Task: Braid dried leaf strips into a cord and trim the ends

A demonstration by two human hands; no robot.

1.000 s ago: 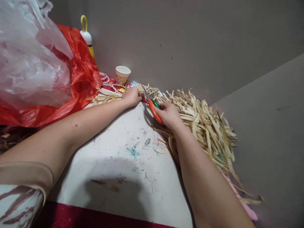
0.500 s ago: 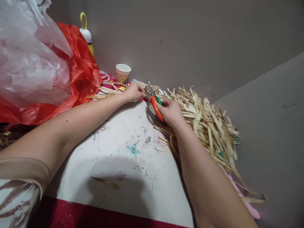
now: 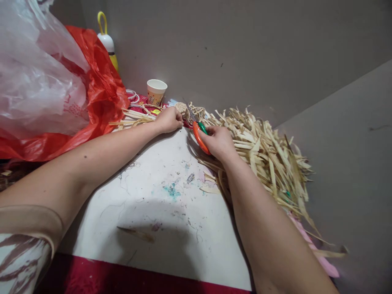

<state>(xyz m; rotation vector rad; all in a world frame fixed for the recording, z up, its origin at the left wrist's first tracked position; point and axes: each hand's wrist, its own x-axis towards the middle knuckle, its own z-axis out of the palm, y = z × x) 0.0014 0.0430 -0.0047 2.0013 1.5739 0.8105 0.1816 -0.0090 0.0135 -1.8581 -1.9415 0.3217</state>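
Observation:
My right hand (image 3: 219, 142) grips a pair of scissors (image 3: 199, 136) with orange and green handles, the metal blades pointing away towards the wall. Left of it, my left hand (image 3: 169, 119) is closed at the far edge of the white board (image 3: 147, 183); whatever its fingers may hold is too small to make out. Just beyond the blades lies a coiled piece of braided straw cord (image 3: 199, 112). A heap of dry, pale straw-like strips (image 3: 263, 151) spreads beside and behind my right hand. More thin strips (image 3: 131, 118) lie left of my left hand.
A paper cup (image 3: 157, 92) stands at the back, near a white cable (image 3: 132, 96). Red and clear plastic bags (image 3: 104, 85) bulge at the left, with a yellow-and-white bottle (image 3: 107, 43) behind. A grey wall (image 3: 239, 53) closes off the back. One loose strip (image 3: 136, 234) lies on the board.
The whole view has shifted slightly. My left hand has drawn a little away from the scissors, widening the gap. My right hand still holds the scissors in much the same place.

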